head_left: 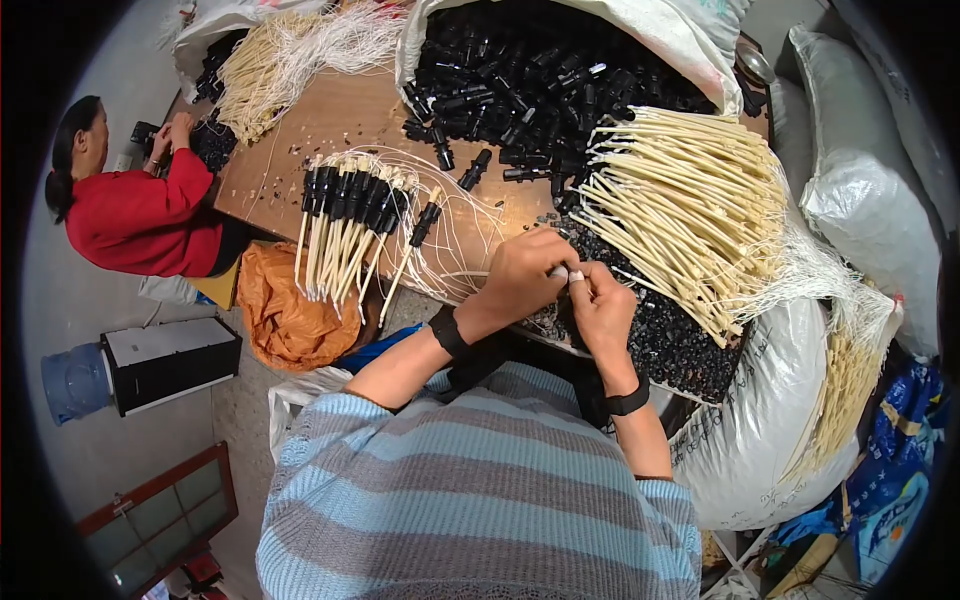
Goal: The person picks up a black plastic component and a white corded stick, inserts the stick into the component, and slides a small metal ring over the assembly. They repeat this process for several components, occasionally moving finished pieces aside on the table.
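Note:
My left hand [525, 268] and my right hand [604, 308] meet at the table's near edge, fingertips pinched together. White coverings show on a fingertip of each. What they pinch, if anything, is too small or hidden to make out. Small black plastic bits [678, 345] are heaped beside and beyond my right hand. Farther right lies a thick bundle of cream-coloured thin rods [690, 205] with white strings. Left of my hands is a row of rods fitted with black sleeves [345, 200], white cords trailing from them. One sleeved rod [425, 222] lies apart, nearest my left hand.
A white sack [690, 40] spills black plastic fittings [520, 70] across the far wooden table [300, 120]. Full white sacks [750, 420] crowd the right side. An orange bag [285, 310] sits below the left edge. A person in red [140, 220] works at far left.

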